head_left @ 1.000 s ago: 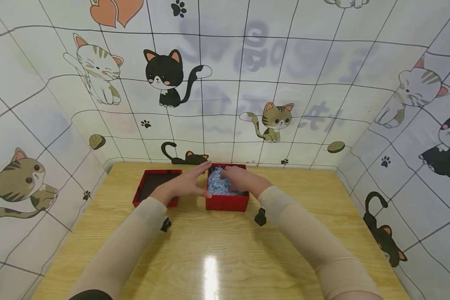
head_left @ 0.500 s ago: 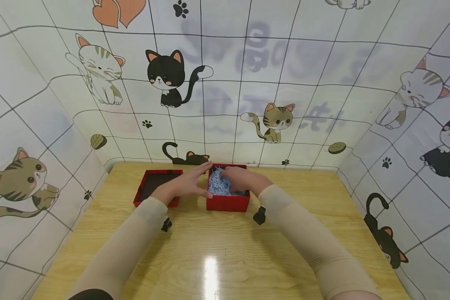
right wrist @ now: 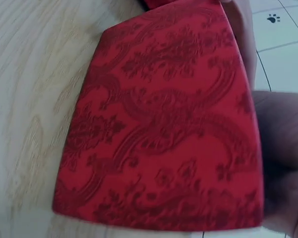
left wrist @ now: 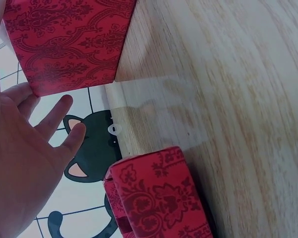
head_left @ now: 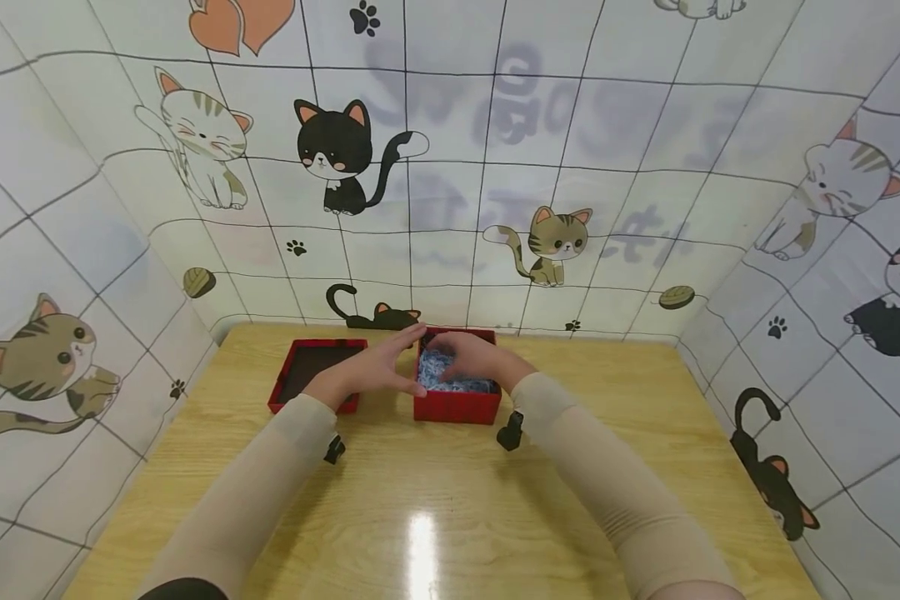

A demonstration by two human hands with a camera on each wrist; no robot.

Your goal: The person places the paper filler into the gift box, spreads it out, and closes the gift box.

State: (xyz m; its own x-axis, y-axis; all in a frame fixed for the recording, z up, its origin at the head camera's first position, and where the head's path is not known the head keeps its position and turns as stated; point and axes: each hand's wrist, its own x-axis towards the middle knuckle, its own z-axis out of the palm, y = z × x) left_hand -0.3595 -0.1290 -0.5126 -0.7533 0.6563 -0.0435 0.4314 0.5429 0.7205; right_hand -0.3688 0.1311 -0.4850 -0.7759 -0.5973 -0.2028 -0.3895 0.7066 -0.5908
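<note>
Near the twelve o'clock edge of the table (head_left: 435, 475) stands the box (head_left: 457, 407), shredded filler (head_left: 435, 365) inside it, the wall (head_left: 450, 192) beyond at twelve. At nine o'clock from the box, just apart, lies the lid (head_left: 307, 368). The left hand (head_left: 377, 365) spans from lid to box, touching the box's nine o'clock side; the right hand (head_left: 478, 355) is over its three o'clock half.

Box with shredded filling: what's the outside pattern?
The box has dark scrolls and flowers on red, clearest in right wrist view.
</note>
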